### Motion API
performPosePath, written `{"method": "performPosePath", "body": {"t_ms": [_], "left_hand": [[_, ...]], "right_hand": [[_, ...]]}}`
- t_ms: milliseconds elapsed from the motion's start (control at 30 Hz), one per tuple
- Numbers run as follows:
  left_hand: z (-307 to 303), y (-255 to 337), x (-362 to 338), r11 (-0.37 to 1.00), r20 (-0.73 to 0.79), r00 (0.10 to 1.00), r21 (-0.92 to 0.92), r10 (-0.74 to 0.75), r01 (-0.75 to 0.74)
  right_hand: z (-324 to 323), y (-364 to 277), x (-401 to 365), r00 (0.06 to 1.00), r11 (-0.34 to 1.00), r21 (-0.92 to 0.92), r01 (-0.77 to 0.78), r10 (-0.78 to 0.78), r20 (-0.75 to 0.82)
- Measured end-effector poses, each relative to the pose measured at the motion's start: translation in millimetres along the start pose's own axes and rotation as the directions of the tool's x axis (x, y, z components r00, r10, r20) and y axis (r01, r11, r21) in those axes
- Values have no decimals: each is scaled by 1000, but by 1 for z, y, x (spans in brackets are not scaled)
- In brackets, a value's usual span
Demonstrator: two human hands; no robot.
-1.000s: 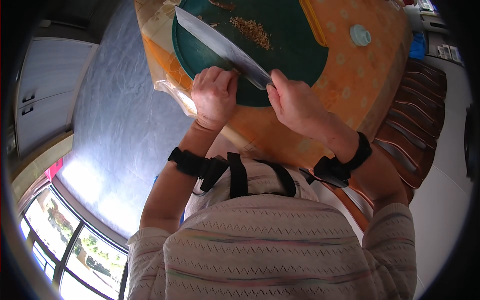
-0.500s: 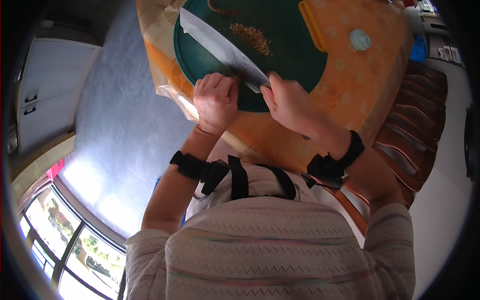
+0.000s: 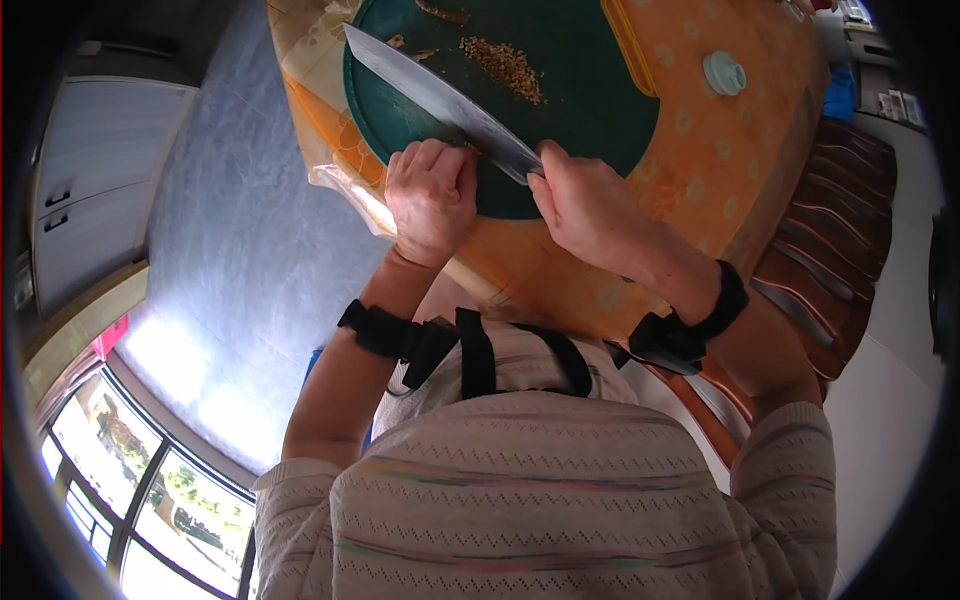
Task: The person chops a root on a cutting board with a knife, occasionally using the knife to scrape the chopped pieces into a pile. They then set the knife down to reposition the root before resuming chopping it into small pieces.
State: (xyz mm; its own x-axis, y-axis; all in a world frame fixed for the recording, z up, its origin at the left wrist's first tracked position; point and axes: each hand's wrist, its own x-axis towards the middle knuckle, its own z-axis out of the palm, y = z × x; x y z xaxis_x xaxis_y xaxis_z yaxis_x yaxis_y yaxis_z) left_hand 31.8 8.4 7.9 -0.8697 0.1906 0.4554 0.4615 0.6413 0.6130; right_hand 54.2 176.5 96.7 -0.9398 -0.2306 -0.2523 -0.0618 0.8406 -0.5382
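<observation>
My right hand [image 3: 590, 205] is wrapped round the handle of a large kitchen knife [image 3: 425, 88], whose wide blade points up and left across a dark green cutting board [image 3: 590, 110]. At the near edge of the board, my left hand [image 3: 430, 195] is closed with its fingers curled, close beside the blade. Whatever is under those fingers is hidden. Beyond the blade lies a small heap of chopped brown bits [image 3: 503, 68]. A brown dried strip [image 3: 443, 12] rests at the far side, and small brown scraps [image 3: 424, 53] lie near the blade.
The board has a yellow handle [image 3: 630, 45] and lies on an orange patterned tablecloth [image 3: 690, 150]. A pale round lid [image 3: 724, 74] sits to its right. Brown slatted seating [image 3: 830, 240] stands at the right, and white cabinets [image 3: 110, 170] at the left.
The knife has shifted and tilted slightly, its tip moving left and down. Small scraps beyond the blade now show. My left hand has stayed nearly in place.
</observation>
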Motion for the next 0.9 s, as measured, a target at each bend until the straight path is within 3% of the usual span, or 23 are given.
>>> {"method": "performPosePath", "body": {"t_ms": [200, 300, 500, 900], "left_hand": [[-2, 0, 1, 1000, 32, 999, -9, -7, 7], [-1, -1, 1, 1000, 19, 1000, 2, 5, -5], [0, 0, 1, 1000, -5, 1000, -12, 21, -21], [2, -2, 0, 1000, -19, 1000, -17, 15, -15]], "right_hand": [[11, -5, 1, 996, 994, -88, -59, 64, 57], [18, 1, -2, 996, 1000, -17, 4, -5, -86], [7, 9, 5, 998, 998, 64, -11, 14, -54], [-3, -6, -2, 994, 999, -52, 2, 3, 109]]}}
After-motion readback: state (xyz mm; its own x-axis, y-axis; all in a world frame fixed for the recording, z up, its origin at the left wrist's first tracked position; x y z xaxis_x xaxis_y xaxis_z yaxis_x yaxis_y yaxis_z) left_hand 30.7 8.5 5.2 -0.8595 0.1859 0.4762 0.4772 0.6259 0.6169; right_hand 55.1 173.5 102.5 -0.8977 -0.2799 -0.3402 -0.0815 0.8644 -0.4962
